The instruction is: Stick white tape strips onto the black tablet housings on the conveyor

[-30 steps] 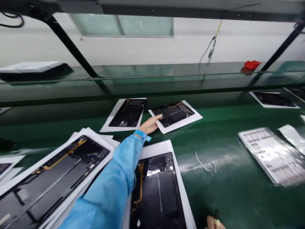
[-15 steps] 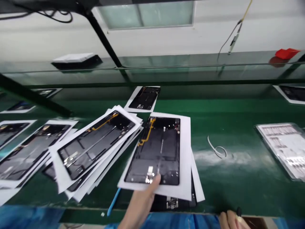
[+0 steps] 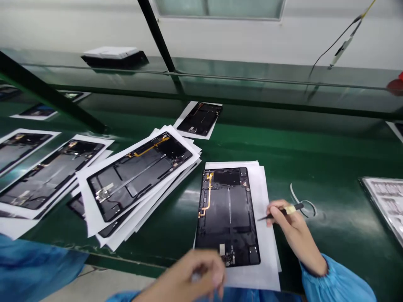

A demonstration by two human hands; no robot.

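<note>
An opened tablet housing, black with an orange flex cable along its upper left edge, lies on white paper sheets at the bench's front. My left hand is blurred just in front of its lower left corner, with fingers curled; whether anything is in them cannot be made out. My right hand grips black tweezers wrapped in pale tape. Their tip points left over the paper, just right of the housing and apart from it.
To the left, a fanned stack of papers carries another tablet housing, with further housings beyond. A single housing lies at the back. A curled white strip and a clear tray are at right. A blue sleeve intrudes at lower left.
My left hand has let go of the tablet housing and its paper, which now lie flat. My right hand has risen from the bench edge to the housing's right side with the tweezers.
</note>
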